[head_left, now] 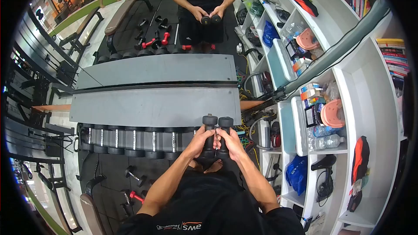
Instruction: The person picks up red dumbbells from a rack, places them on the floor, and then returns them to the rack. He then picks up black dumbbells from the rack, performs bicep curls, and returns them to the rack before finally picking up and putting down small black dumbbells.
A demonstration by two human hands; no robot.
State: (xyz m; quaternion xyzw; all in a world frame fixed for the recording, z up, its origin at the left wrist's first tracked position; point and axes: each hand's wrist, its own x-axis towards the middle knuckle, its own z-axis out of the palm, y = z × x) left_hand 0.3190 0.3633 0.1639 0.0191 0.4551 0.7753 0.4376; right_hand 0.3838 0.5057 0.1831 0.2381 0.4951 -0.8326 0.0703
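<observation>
Two black dumbbells are held side by side in front of my body, near the right end of the dumbbell rack. My left hand (201,141) is wrapped round the handle of the left dumbbell (210,120). Around the right dumbbell (225,123) my right hand (230,142) is closed, its fingers close to those of my left hand. Both dumbbells point away from me, their round far heads in plain view above the hands. Their handles are mostly hidden by my fingers.
A rack (143,140) holds a row of dumbbells before a grey board (152,106). Beyond it, a mirror shows my reflection. More dumbbells (135,176) and a bench (92,211) stand at lower left. White shelves (361,87) with bottles and books fill the right side.
</observation>
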